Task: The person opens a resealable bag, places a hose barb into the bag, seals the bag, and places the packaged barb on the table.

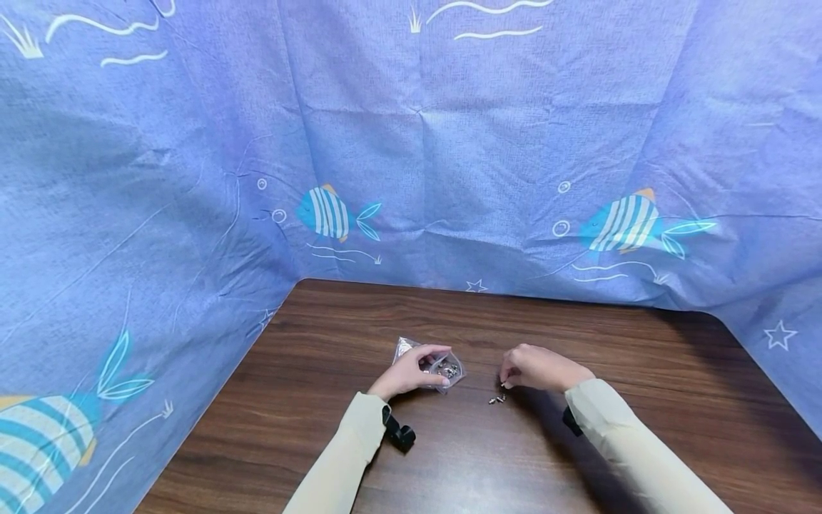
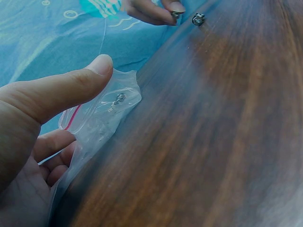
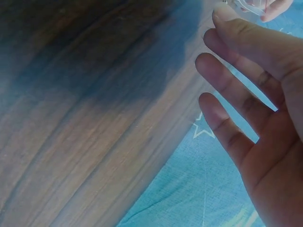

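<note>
My left hand (image 1: 406,373) holds a clear zip bag (image 2: 102,127) by its mouth, thumb along one side and fingers behind it. A pink zip line runs near the bag's opening. Small shiny metal pieces (image 1: 449,370) show through the plastic. To the right, my right hand (image 1: 542,368) pinches a small metal piece (image 2: 175,15) between thumb and finger, low over the table. Its other fingers spread loosely in the right wrist view. Just below those fingertips, a few similar metal fittings (image 1: 497,399) lie on the wood.
Dark wood-grain table (image 1: 462,464) spreads under both hands. A blue fish-patterned cloth (image 1: 424,157) hangs behind it and along the sides. Another part of clear plastic (image 1: 404,345) sticks out beyond the left hand. Black straps (image 1: 399,432) sit at both wrists.
</note>
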Motion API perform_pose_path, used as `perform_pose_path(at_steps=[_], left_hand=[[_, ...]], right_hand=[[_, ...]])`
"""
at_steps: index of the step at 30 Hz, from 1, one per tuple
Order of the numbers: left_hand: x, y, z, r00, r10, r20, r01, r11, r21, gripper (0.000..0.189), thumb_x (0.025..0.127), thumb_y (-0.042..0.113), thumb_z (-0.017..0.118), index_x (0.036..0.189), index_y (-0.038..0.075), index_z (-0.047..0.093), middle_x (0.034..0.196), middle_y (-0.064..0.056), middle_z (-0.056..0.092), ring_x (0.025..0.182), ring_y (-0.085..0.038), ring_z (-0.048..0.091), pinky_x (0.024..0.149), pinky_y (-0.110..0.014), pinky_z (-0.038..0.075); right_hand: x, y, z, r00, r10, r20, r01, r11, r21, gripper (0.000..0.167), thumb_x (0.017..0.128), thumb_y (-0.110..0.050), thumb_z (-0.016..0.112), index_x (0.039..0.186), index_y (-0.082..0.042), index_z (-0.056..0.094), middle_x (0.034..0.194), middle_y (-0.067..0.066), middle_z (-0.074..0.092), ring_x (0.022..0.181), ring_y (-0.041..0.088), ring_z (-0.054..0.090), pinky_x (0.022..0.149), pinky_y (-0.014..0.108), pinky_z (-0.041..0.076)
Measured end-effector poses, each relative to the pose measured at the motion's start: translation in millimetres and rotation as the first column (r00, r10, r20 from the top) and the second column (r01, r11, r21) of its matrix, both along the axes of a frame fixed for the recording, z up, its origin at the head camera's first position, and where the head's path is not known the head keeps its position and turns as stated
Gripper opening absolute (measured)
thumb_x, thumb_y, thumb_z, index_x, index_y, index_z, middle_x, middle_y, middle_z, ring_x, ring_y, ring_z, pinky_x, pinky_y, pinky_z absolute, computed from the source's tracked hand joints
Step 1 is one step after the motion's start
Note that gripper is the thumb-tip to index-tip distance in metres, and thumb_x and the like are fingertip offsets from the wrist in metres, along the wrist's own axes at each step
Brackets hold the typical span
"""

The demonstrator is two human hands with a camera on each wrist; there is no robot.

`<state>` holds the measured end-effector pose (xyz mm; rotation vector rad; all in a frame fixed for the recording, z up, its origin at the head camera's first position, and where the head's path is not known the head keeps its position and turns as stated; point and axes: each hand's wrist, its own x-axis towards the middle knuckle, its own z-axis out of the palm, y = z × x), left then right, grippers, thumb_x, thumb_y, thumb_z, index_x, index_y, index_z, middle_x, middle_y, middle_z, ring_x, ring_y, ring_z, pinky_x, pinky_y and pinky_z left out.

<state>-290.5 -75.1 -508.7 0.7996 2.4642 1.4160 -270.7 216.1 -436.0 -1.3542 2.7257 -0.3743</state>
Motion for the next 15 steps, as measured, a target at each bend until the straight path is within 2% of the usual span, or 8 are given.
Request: perform_pose_path(at_steps=[4, 8, 15], left_hand=[[-0.8, -0.4, -2.3, 1.000, -0.004, 0.001, 0.004, 1.000, 0.019, 0.059, 0.080, 0.024, 0.079, 0.134, 0.019, 0.057, 0.130, 0.002, 0.062, 0.106, -0.018, 0.054, 0.093, -0.033, 0.043], [-0.4, -0.4, -1.8, 1.000, -0.004, 0.000, 0.004, 1.000, 0.018, 0.058, 0.080, 0.025, 0.079, 0.134, 0.021, 0.057, 0.130, 0.003, 0.062, 0.105, -0.017, 0.054, 0.092, -0.032, 0.043], [-0.4, -0.1, -1.1, 1.000, -0.003, -0.016, 0.003, 1.000, 0.000, 0.060, 0.080, 0.027, 0.079, 0.135, 0.017, 0.056, 0.131, 0.002, 0.062, 0.105, -0.014, 0.054, 0.092, -0.028, 0.043]], right_hand=[[-2.0, -4.1, 2.8, 1.000, 0.001, -0.015, -0.001, 1.000, -0.017, 0.006, 0.080, -0.011, 0.075, 0.078, -0.014, 0.072, 0.077, -0.010, 0.067, 0.070, -0.002, 0.058, 0.065, 0.021, 0.050], [-3.6, -7.6, 4.1, 0.999, -0.001, -0.045, -0.001, 0.999, -0.036, 0.005, 0.081, -0.011, 0.075, 0.078, -0.014, 0.072, 0.077, -0.010, 0.067, 0.070, -0.001, 0.059, 0.065, 0.020, 0.050], [-8.3, -14.6, 8.0, 0.997, 0.010, -0.075, -0.013, 0.999, -0.050, 0.004, 0.081, -0.009, 0.075, 0.079, -0.011, 0.072, 0.077, -0.007, 0.066, 0.071, 0.003, 0.061, 0.067, 0.022, 0.051]])
